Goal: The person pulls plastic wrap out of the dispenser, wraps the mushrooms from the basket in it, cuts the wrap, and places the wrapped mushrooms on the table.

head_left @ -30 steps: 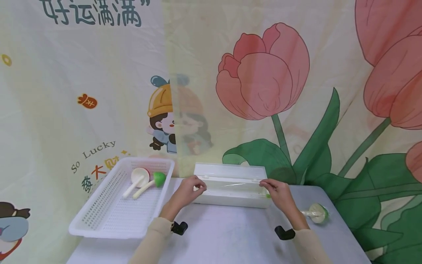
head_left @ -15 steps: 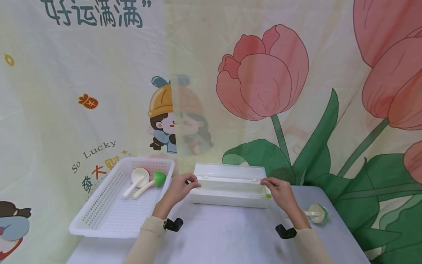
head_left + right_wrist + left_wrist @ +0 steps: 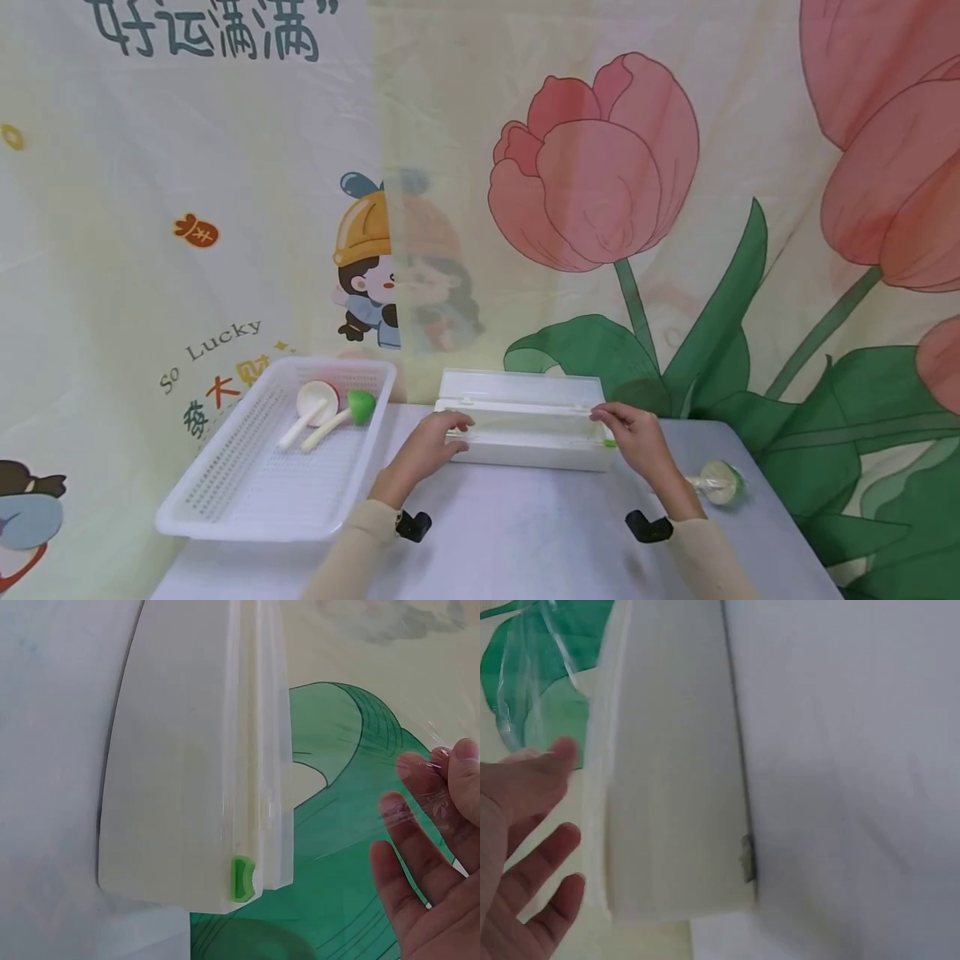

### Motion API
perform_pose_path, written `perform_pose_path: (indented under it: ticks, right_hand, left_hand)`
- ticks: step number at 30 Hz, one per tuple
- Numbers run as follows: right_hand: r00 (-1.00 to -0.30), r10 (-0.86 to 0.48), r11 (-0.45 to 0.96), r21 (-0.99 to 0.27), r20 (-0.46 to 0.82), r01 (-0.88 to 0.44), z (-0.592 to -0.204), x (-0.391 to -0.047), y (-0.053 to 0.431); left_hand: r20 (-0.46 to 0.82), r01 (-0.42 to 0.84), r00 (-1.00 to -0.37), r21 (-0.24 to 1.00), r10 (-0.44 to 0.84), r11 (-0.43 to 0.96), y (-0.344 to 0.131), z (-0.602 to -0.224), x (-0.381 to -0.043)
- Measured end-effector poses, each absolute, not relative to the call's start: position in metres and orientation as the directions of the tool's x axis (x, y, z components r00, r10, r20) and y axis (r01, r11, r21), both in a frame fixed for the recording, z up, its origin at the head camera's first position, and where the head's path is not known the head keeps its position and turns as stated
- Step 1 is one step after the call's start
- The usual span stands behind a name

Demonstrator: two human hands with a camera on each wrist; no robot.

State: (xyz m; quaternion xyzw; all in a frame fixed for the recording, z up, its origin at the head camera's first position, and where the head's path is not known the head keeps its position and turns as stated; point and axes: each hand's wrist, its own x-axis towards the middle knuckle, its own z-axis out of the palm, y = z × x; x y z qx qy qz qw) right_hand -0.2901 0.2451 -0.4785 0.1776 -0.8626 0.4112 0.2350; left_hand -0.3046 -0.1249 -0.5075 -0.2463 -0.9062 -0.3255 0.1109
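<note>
A long white cling film dispenser (image 3: 532,457) stands on the table with its lid (image 3: 521,387) tipped back. My right hand (image 3: 637,442) pinches a corner of clear cling film (image 3: 564,652) between thumb and forefinger, above the dispenser's right end. The other fingers are spread. Beside the left end, my left hand (image 3: 427,450) has its thumb and fingers apart, with nothing gripped; whether it touches the film is hard to tell. A green cutter slider (image 3: 242,879) sits at the dispenser's right end.
To the left, a white perforated basket (image 3: 247,492) holds a white spoon-like utensil (image 3: 318,404) and a green-headed one (image 3: 362,407). A wrapped, round-headed item (image 3: 720,483) lies on the table (image 3: 540,542) at right. A printed curtain (image 3: 435,125) hangs close behind.
My left hand, its fingertips together before, first drew left from the film, then came back to the dispenser's left end with fingers parted. The right hand has barely moved.
</note>
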Motion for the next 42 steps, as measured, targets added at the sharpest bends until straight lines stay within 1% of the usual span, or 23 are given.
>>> perform_pose_path:
  ticks: [3, 9, 12, 20, 25, 29, 32, 35, 37, 40, 42]
  right_hand:
    - [-0.82, -0.124, 0.594, -0.62, 0.558, -0.512, -0.48, -0.291, 0.244]
    - [-0.799, -0.133, 0.6, -0.594, 0.587, -0.536, -0.48, -0.292, 0.245]
    - [-0.793, -0.136, 0.607, -0.583, 0.594, -0.541, -0.48, -0.293, 0.246]
    - [-0.8, -0.143, 0.602, -0.591, 0.582, -0.537, -0.479, -0.29, 0.247]
    - [-0.805, -0.14, 0.606, -0.593, 0.577, -0.53, -0.479, -0.29, 0.247]
    - [-0.809, -0.144, 0.612, -0.592, 0.569, -0.525, -0.479, -0.29, 0.248]
    - [-0.811, -0.14, 0.61, -0.596, 0.567, -0.522, -0.478, -0.29, 0.248]
    - [-0.812, -0.136, 0.606, -0.601, 0.568, -0.522, -0.478, -0.29, 0.248]
    - [-0.811, -0.14, 0.604, -0.6, 0.569, -0.525, -0.478, -0.29, 0.248]
    - [-0.807, -0.152, 0.608, -0.589, 0.571, -0.532, -0.478, -0.29, 0.248]
    - [-0.802, -0.154, 0.611, -0.582, 0.577, -0.536, -0.478, -0.29, 0.248]
  left_hand:
    - [0.402, 0.528, -0.844, 0.507, 0.355, 0.681, -0.124, -0.513, -0.304]
    - [0.528, 0.587, -0.795, 0.542, 0.3, 0.602, -0.129, -0.506, -0.303]
    - [0.547, 0.596, -0.789, 0.572, 0.28, 0.564, -0.134, -0.497, -0.304]
    - [0.481, 0.523, -0.848, 0.69, 0.224, 0.5, -0.146, -0.489, -0.301]
    - [0.474, 0.524, -0.85, 0.723, 0.228, 0.45, -0.15, -0.492, -0.301]
    - [0.46, 0.497, -0.867, 0.778, 0.191, 0.383, -0.151, -0.494, -0.301]
    - [0.447, 0.487, -0.873, 0.795, 0.194, 0.361, -0.148, -0.495, -0.302]
    - [0.41, 0.483, -0.875, 0.779, 0.257, 0.4, -0.142, -0.498, -0.302]
    - [0.359, 0.469, -0.879, 0.764, 0.313, 0.444, -0.138, -0.5, -0.3]
    - [0.297, 0.467, -0.878, 0.705, 0.375, 0.534, -0.133, -0.506, -0.297]
    - [0.294, 0.483, -0.872, 0.649, 0.392, 0.588, -0.129, -0.51, -0.296]
